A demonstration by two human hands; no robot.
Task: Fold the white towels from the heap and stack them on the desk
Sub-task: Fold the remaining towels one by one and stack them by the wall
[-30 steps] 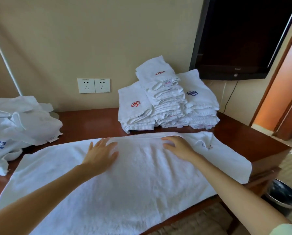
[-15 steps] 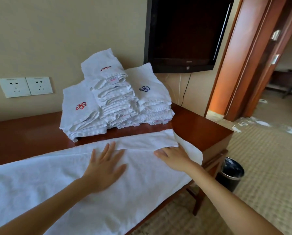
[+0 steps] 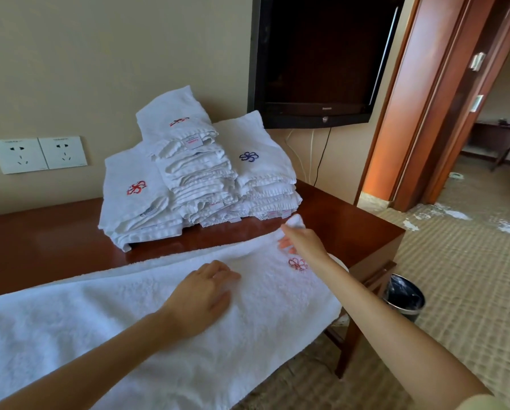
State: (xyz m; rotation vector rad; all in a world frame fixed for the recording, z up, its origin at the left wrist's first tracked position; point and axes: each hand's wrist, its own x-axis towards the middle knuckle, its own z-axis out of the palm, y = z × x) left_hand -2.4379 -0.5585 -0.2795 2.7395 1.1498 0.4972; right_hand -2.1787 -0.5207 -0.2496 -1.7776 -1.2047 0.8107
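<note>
White towel (image 3: 159, 335) spread lengthwise along the near edge of the surface (image 3: 55, 235), front hem hanging over that edge, a red flower emblem (image 3: 297, 264) stitched near the right end. Left hand (image 3: 202, 294) resting palm down on the middle of the cloth, fingers loosely bent, gripping nothing. Right hand (image 3: 302, 242) at the towel's far right end, pinching the corner (image 3: 295, 221) between thumb and fingers and holding it raised.

Directly behind, against the wall: three stacks of folded towels (image 3: 200, 184) pressed side by side, the middle one tallest, red emblems on the left and middle tops, a blue one on the right. Raised corner near the foot of the right-hand stack, not touching it. A strip of bare wood between the spread towel and the stacks.

Double wall socket (image 3: 38, 155) to the left of the stacks. Dark television (image 3: 316, 54) mounted above and to the right, cables (image 3: 319, 155) trailing down behind the surface. Past the right end, on the woven floor (image 3: 469, 291), a round metal bin (image 3: 404, 297) beside the leg. Further right, a reddish wooden door frame (image 3: 410, 99) open onto another room, white scraps (image 3: 455, 216) scattered on the floor by the threshold
</note>
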